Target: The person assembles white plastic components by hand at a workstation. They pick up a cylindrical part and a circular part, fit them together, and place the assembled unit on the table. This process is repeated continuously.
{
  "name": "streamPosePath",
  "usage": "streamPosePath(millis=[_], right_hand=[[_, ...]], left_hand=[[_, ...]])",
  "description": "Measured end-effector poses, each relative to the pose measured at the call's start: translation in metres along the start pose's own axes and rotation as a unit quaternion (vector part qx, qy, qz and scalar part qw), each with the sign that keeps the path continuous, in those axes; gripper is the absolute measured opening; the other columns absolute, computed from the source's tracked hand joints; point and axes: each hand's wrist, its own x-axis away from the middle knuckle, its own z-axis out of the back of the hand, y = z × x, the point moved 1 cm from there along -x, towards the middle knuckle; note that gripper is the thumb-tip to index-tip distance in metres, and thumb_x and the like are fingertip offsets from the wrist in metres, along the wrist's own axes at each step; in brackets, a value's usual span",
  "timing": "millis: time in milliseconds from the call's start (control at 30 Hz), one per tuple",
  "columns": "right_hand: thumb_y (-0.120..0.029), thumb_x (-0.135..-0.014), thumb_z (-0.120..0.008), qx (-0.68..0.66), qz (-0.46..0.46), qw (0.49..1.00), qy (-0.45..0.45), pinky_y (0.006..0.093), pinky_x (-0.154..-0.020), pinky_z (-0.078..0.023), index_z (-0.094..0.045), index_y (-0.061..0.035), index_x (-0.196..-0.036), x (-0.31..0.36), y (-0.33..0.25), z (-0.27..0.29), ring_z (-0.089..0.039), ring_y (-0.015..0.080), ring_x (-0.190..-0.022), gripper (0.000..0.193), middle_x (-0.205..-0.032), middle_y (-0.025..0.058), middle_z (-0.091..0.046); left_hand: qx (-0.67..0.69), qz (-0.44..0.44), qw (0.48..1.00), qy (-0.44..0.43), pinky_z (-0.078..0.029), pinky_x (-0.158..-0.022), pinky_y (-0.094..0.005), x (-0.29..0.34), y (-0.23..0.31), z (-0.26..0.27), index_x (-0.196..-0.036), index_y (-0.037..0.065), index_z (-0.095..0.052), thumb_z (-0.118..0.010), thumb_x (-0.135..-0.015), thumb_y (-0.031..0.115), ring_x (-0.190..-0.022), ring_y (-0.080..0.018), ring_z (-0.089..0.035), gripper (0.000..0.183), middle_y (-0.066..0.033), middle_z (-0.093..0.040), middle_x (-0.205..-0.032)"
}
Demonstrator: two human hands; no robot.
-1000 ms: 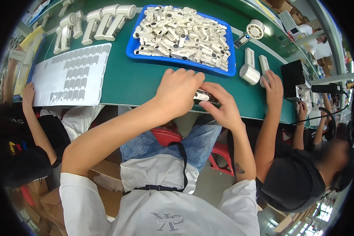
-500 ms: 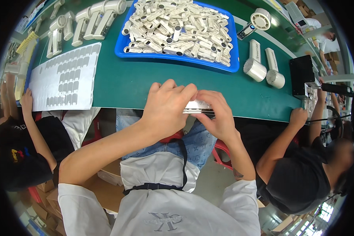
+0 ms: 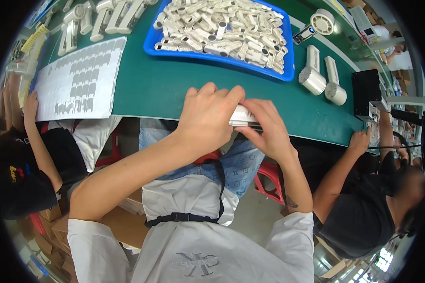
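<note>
Both of my hands are closed round a white plastic fan piece at the table's near edge. It has a rounded white top and a thin seam along its side; most of it is hidden by my fingers, so its full shape does not show. My left hand wraps over its left side, knuckles up. My right hand pinches its right end, thumb below and fingers above. Beyond my hands lies a blue tray heaped with small white plastic handle parts.
A sheet of grey stickers lies at left, with several white handheld fans behind it. At right are a fan with a round grille, two white fan bodies and a black machine. Co-workers sit on both sides.
My hands still hold the fan piece, which now shows a more rounded white top. The view has shifted slightly, and the tray sits higher and further right in it.
</note>
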Motion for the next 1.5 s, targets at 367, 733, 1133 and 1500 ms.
streamPosePath(millis=[367, 733, 1133, 1500], right_hand=[[-0.014, -0.076, -0.081, 0.013, -0.023, 0.999, -0.022, 0.0407, -0.091, -0.049, -0.061, -0.0029, -0.126, -0.005, 0.000, 0.001, -0.059, 0.0344, -0.107, 0.056, -0.119, 0.0159, -0.063], [-0.012, -0.081, -0.075, -0.072, -0.081, 0.993, -0.056, 0.0391, -0.093, -0.049, -0.059, -0.0022, -0.130, -0.013, 0.001, 0.016, -0.060, 0.0328, -0.108, 0.052, -0.120, 0.0159, -0.061], [-0.011, -0.080, -0.076, -0.069, -0.078, 0.994, -0.026, 0.0388, -0.095, -0.048, -0.061, -0.0009, -0.126, -0.001, -0.002, 0.001, -0.060, 0.0338, -0.109, 0.049, -0.121, 0.0160, -0.064], [-0.027, -0.101, -0.058, -0.571, -0.214, 0.786, 0.095, 0.0357, -0.093, -0.052, -0.046, 0.0011, -0.144, 0.006, -0.036, 0.020, -0.063, 0.0253, -0.112, 0.053, -0.129, 0.0189, -0.060]], left_hand=[[0.002, -0.007, 1.000, 0.027, -0.047, -0.071, -0.0456, 0.001, -0.004, -0.006, -0.095, 0.008, -0.062, -0.078, -0.067, 0.012, -0.089, -0.0309, -0.063, 0.033, -0.0075, -0.070, -0.087], [-0.017, 0.006, 0.991, -0.129, -0.053, -0.084, -0.0422, -0.028, -0.014, 0.016, -0.096, 0.007, -0.075, -0.084, -0.064, 0.025, -0.092, -0.0320, -0.063, 0.038, -0.0106, -0.069, -0.095], [-0.010, 0.056, 0.991, -0.124, -0.054, -0.082, -0.0438, -0.015, -0.010, 0.010, -0.090, 0.006, -0.075, -0.083, -0.064, 0.024, -0.091, -0.0356, -0.065, 0.032, -0.0149, -0.070, -0.091], [0.391, -0.010, 0.905, 0.169, -0.044, -0.100, -0.0376, 0.017, -0.016, 0.081, -0.144, 0.005, -0.047, -0.083, -0.078, 0.030, -0.123, -0.0226, -0.055, 0.079, -0.0132, -0.058, -0.134]])
